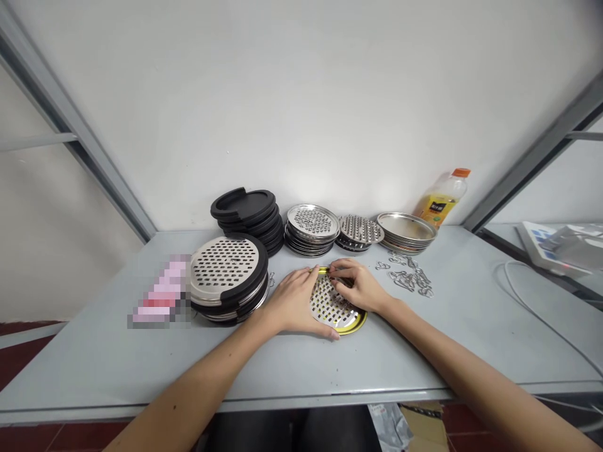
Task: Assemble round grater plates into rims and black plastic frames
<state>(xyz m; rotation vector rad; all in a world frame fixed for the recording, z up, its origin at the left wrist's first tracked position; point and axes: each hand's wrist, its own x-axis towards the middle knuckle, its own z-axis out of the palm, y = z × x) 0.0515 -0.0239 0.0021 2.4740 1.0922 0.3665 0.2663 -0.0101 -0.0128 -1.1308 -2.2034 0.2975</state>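
Note:
A round metal grater disc (332,309) with a yellow rim lies on the grey table in front of me. My left hand (296,301) wraps round its left side, thumb at the near edge and fingers at the far edge. My right hand (355,285) is over the disc's upper right, its fingers bent and pinched together near the rim; anything between them is too small to make out. To the right lie loose bent-wire clips (405,279). Left of my left hand stands a stack of grater discs with black rings (226,270).
Along the wall stand black rings (247,210), grater discs (313,223), smaller perforated discs (360,230), shallow metal dishes (407,227) and a bottle with an orange cap (440,201). A pixelated pink item (162,292) lies left, a white cable (537,311) right. The table (282,376) has a near edge.

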